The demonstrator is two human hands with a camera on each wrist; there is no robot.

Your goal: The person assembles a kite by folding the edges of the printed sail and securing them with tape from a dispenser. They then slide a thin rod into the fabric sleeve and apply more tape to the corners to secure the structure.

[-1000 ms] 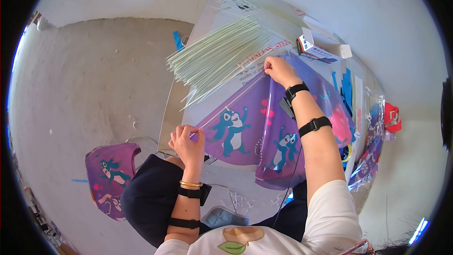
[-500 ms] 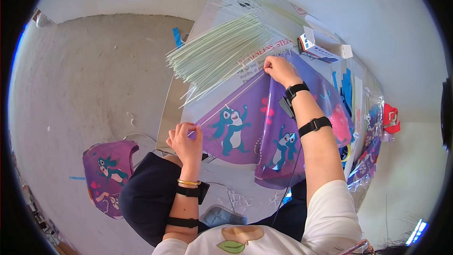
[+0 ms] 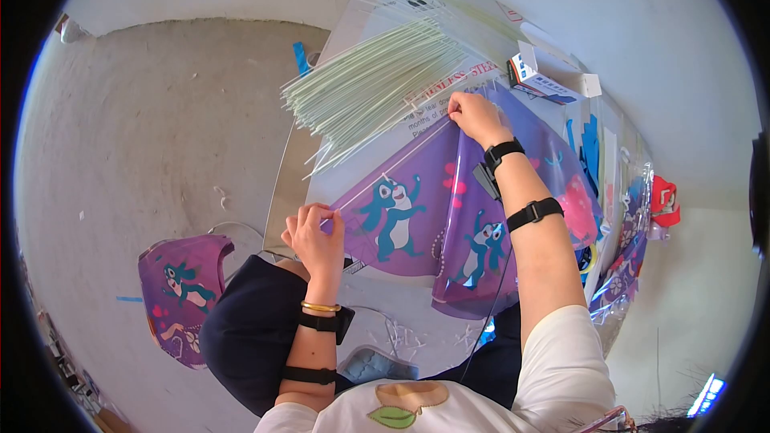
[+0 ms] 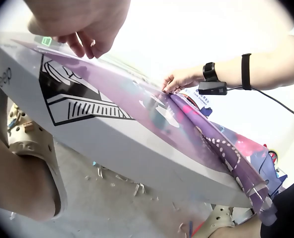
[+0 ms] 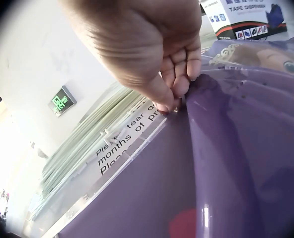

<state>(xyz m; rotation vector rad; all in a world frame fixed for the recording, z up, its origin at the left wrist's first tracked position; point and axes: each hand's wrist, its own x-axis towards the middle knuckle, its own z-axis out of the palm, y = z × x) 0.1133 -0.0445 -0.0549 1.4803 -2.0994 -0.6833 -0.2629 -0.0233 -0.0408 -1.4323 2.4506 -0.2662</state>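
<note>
A purple plastic sheet (image 3: pixel 393 228) printed with blue cartoon animals and pink hearts lies across the work surface, its right half folded into loose waves. Along its upper left edge runs a thin white strip (image 3: pixel 383 167). My left hand (image 3: pixel 315 240) pinches the sheet's left corner, thumb and index finger together, the other fingers bent. Farther up the same edge, my right hand (image 3: pixel 479 118) pinches it where the fold begins. In the right wrist view, that thumb and fingertips (image 5: pixel 179 88) meet over the white-edged border (image 5: pixel 139 146). The sheet stretches fairly straight between both hands.
A bundle of long pale rods (image 3: pixel 369 84) lies just beyond the sheet. An opened tape dispenser box (image 3: pixel 545 84) stands at the back right, with blue strips (image 3: pixel 590 148) nearby. Another purple printed piece (image 3: pixel 184 289) is at the left beside the knee.
Both hands keep their pinch on the sheet's edge. The left hand has shifted very slightly outward and up; the whole head view has drifted a little upward.
</note>
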